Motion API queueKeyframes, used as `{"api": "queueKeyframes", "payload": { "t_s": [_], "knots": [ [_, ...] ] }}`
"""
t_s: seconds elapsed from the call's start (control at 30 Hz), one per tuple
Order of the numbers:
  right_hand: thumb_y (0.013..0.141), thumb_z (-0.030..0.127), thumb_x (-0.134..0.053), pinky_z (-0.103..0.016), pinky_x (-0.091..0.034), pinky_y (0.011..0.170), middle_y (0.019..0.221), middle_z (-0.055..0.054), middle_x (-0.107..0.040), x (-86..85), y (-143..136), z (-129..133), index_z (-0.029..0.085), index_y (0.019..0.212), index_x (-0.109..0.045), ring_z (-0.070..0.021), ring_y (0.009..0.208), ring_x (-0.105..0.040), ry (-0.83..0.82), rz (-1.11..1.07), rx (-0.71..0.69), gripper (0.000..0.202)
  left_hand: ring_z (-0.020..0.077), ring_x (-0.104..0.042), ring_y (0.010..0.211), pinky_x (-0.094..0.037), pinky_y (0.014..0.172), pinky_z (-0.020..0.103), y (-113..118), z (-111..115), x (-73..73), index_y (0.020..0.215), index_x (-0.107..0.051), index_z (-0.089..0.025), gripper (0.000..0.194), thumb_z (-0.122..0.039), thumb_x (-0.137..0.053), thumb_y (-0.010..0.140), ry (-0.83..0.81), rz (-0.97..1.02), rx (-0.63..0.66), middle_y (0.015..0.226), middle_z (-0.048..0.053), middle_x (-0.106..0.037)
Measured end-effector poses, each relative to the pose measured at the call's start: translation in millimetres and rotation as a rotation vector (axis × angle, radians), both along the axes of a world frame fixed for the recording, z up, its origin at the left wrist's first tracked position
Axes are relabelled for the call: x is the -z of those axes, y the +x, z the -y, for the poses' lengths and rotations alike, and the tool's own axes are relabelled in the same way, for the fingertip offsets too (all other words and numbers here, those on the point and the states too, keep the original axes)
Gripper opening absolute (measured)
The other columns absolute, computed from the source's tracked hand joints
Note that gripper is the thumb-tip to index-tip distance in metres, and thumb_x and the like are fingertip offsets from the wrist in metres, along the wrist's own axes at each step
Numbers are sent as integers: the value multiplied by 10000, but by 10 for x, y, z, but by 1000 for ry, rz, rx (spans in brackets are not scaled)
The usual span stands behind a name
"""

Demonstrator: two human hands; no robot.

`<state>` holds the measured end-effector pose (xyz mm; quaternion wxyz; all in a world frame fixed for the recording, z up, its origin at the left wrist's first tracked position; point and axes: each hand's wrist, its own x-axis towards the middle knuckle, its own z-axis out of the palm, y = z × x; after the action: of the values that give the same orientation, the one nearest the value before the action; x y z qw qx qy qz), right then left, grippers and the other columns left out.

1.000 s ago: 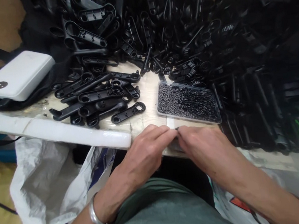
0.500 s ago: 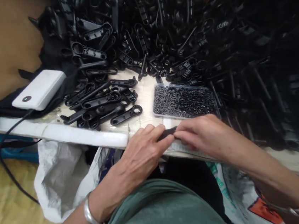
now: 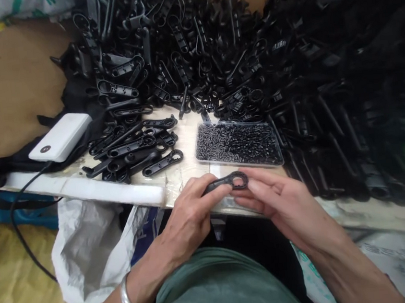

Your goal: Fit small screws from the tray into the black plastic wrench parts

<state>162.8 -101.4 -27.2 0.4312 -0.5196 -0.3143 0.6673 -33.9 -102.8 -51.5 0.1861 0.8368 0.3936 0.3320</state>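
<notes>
Over the table's front edge, my left hand [image 3: 192, 208] is closed on a black plastic ring-ended lever [image 3: 223, 182], thumb along its near side. The lever lies sideways, with its round hole facing up at the right end. My right hand [image 3: 282, 193] pinches the rim of that ring between thumb and fingers; some fingertips are hidden beneath it. Just beyond the hands sits a clear shallow box [image 3: 238, 143] full of tiny dark pieces, too small to name. Left of the box lies a small group of similar black levers [image 3: 129, 147].
A large heap of black plastic parts [image 3: 176, 38] covers the back and right of the table. At the left, a white power bank [image 3: 61, 137] with a black cable rests near a white padded edge strip [image 3: 101, 188]. A white sack [image 3: 86, 250] hangs below.
The lever's ring end, earlier covered by my right hand, now shows. My right hand has turned and opened its grip somewhat at the ring. The head view has shifted slightly.
</notes>
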Motion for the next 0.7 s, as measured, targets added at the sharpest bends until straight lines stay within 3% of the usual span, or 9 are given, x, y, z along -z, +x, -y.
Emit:
{"api": "queueKeyframes", "payload": {
  "t_s": [0.1, 0.27, 0.5, 0.7],
  "knots": [
    [774, 282, -746, -370, -542, 914, 1063, -124, -703, 8, -36, -17, 128, 1167, -619, -219, 940, -686, 7, -97, 17, 441, 187, -488, 1064, -479, 902, 359, 11, 34, -7, 1282, -479, -229, 605, 91, -376, 779, -7, -68, 9, 1268, 86, -491],
    [755, 281, -763, -424, -506, 952, 1016, -109, -714, 60, -51, -6, 141, 1153, -635, -217, 901, -691, 24, -81, 31, 441, 190, -510, 962, -505, 830, 361, -16, 40, 1, 1263, -499, -202, 540, 60, -387, 804, 13, -173, 13, 1234, 106, -517],
    [722, 239, -775, -386, -479, 974, 1128, -84, -658, 0, -136, -63, 188, 1217, -592, -193, 970, -649, 15, -119, -26, 530, 180, -578, 971, -525, 822, 340, 95, 60, 55, 1163, -565, -212, 336, -44, -476, 886, 72, 159, -161, 1132, 85, -616],
    [697, 241, -776, -308, -530, 844, 931, -30, -644, -27, -261, -82, 174, 1017, -660, -159, 876, -613, 33, -104, 32, 347, 163, -597, 922, -516, 825, 328, 219, 96, 33, 1205, -519, -181, 354, -32, -490, 885, 66, 200, -217, 1058, 75, -654]
  ]
}}
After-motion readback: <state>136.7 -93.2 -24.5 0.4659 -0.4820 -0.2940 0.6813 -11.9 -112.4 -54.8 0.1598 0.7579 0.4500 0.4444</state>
